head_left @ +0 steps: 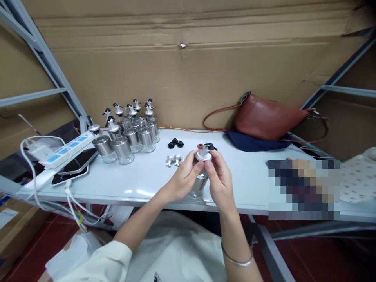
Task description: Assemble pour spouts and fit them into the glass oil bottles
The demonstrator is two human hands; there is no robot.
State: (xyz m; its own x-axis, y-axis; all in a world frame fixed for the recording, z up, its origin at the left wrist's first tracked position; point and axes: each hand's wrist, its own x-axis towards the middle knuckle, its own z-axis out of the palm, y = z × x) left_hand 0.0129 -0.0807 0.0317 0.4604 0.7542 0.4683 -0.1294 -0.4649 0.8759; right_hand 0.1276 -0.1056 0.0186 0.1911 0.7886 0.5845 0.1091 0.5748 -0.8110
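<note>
Between my hands, near the table's front edge, stands a glass oil bottle (198, 191) with a metal band around it. A silver pour spout (203, 154) with a black flip lid sits at its neck. My left hand (185, 178) closes on the spout's collar from the left, thumb on the near side. From the right, my right hand (220, 180) grips the same collar, its thumb beside the other. The fingers behind the spout are partly hidden. Just left of my hands lie silver spout pieces (173, 160), and behind them black stopper pieces (175, 143).
Several spouted bottles (123, 147) stand grouped at the back left. Left of them are a power strip (69, 149), a dark flat device (75, 166) and white cables (69, 190). A brown bag (267, 119) rests on dark blue cloth (246, 141) at the back right.
</note>
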